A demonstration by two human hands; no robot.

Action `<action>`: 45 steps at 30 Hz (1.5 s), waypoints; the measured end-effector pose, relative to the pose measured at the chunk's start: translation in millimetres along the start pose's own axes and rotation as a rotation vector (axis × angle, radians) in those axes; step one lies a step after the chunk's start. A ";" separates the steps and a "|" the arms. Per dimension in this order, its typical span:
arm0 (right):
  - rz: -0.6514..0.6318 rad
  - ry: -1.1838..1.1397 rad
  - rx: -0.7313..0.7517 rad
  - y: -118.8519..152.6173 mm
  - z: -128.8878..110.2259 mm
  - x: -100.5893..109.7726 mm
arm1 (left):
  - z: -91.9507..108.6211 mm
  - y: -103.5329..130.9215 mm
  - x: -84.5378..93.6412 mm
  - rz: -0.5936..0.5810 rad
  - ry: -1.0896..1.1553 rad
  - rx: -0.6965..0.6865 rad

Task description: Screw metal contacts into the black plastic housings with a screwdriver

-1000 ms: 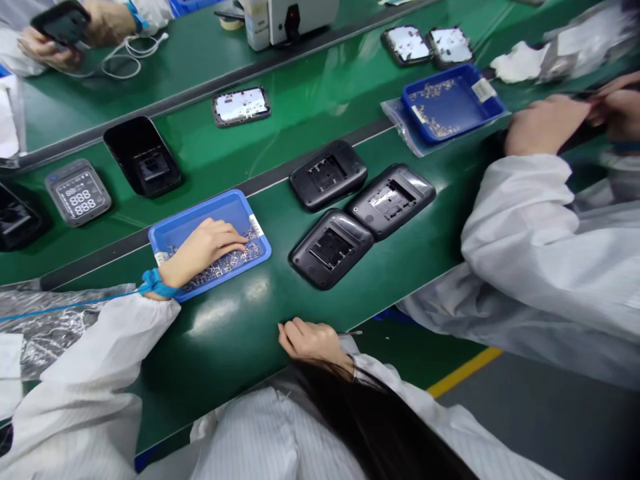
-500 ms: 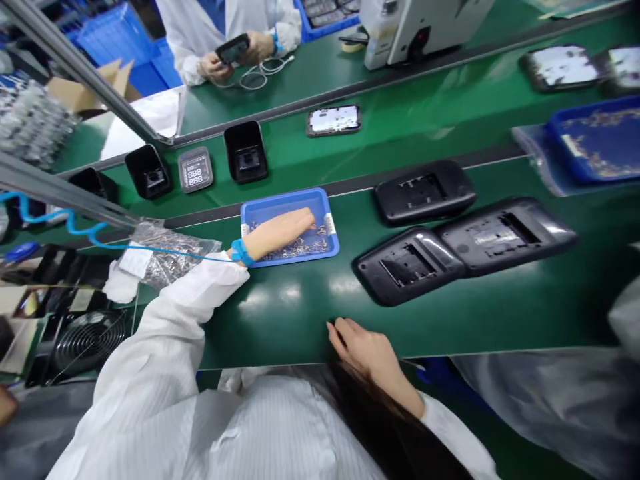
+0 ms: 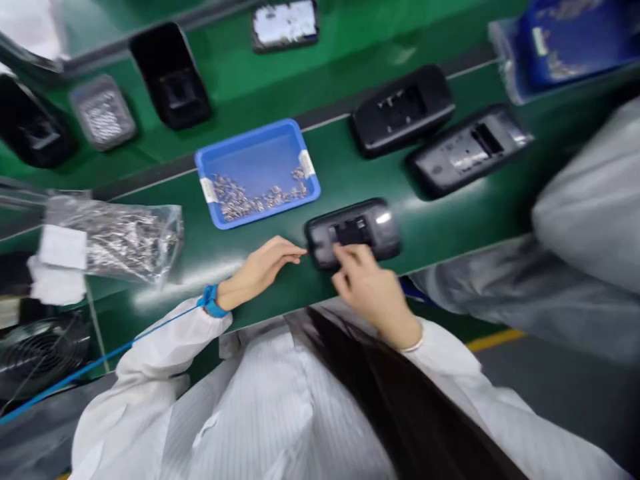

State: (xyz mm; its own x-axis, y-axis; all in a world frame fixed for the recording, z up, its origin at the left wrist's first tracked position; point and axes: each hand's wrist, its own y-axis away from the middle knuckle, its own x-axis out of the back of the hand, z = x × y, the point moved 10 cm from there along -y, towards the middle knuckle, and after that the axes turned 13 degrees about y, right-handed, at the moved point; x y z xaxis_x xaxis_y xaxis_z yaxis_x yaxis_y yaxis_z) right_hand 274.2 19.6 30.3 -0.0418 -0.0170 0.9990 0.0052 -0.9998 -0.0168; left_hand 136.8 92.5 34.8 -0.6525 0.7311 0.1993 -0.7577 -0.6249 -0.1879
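Note:
A black plastic housing lies near the front edge of the green table. My right hand is over its lower side, with the index finger at the recess; the fingers are blurred, and anything between them is too small to tell. Just left of the housing, my left hand rests with its fingers pressed together, their tips by the housing's left end; whatever they may hold is hidden. Behind my left hand sits a blue tray with small metal parts.
Two more black housings lie at the back right. A bag of metal parts is at the left. Black cases and a white-faced unit stand farther back. Another person's sleeve is at the right.
My left hand has left the blue tray and come toward my right hand. The nearest housing has moved left and closer to me, and my right hand has reached it. The view has shifted.

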 end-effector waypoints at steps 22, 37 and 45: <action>0.048 -0.218 0.517 25.1 -97.5 14.3 | 14.0 3.0 11.2 0.031 -0.340 -0.117; -0.025 -0.250 0.545 26.7 -99.2 6.3 | -3.9 -9.1 12.1 -0.020 -0.293 0.014; -0.033 -0.238 0.540 26.1 -100.3 5.3 | -7.0 -5.9 13.3 -0.048 -0.233 -0.082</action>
State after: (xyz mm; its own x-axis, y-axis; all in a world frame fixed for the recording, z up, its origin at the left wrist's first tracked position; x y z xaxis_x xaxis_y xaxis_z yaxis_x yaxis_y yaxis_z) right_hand 173.9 -7.1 31.0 0.1743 0.0777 0.9816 0.5178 -0.8552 -0.0243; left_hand 132.7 107.9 31.9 -0.6086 0.6705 0.4243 -0.7903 -0.5601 -0.2484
